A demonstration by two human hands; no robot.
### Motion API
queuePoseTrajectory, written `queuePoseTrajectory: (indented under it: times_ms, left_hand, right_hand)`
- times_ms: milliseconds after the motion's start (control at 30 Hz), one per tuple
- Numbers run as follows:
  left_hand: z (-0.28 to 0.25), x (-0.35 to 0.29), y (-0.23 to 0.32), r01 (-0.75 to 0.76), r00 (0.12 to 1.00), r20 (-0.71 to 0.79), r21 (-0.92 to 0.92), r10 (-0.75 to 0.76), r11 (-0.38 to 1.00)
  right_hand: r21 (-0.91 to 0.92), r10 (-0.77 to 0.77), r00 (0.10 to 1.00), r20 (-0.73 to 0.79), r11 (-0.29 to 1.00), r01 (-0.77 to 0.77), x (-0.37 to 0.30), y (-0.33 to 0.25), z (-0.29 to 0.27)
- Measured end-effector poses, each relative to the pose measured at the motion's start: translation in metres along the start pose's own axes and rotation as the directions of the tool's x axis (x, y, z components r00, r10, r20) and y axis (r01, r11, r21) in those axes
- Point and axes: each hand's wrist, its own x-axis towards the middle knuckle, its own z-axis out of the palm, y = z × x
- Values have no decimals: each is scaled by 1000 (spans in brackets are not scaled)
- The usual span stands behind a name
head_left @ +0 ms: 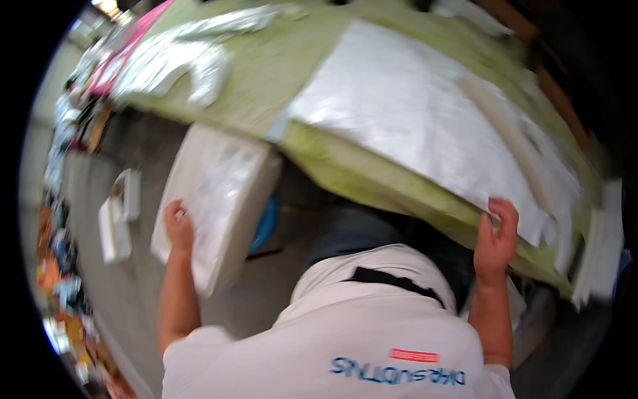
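My left hand [178,227] is over the near left side of a pale, plastic-covered block [222,179], fingers curled in. A small whitish spot shows at its fingertips; I cannot make out what it is. On the other side, my right hand [496,243] is raised by the near edge of a large white sheet [399,93]. Its thumb and bent fingers stand apart, and nothing shows between them. The sheet lies on a table with a green cover [319,149]. Blur hides whether either hand touches what is under it.
A crumpled silvery-white plastic sheet [176,63] lies at the table's far left. A long beige strip [508,139] rests across the white sheet. White boxes [116,223] stand on the floor at left. Something blue [266,225] shows beside the block. White panels [601,243] stand at far right.
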Motion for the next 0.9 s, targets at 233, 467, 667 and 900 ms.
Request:
queuePoseTrajectory:
  times_ms: [233, 467, 667, 900]
  left_hand:
    - [75, 64, 244, -152, 950, 147, -558, 277, 816]
    - [130, 53, 458, -130, 757, 270, -830, 595, 542]
    - [151, 18, 614, -297, 437, 109, -920, 893, 258]
    - [154, -14, 724, -405, 171, 163, -888, 972, 220]
  right_hand:
    - [-543, 220, 969, -113, 803, -246, 29, 107, -126]
    - [-477, 580, 806, 119, 745, -466, 30, 31, -160]
    - [-75, 622, 719, 311, 770, -634, -11, -17, -109]
    - [51, 673, 580, 458, 632, -773, -20, -41, -107]
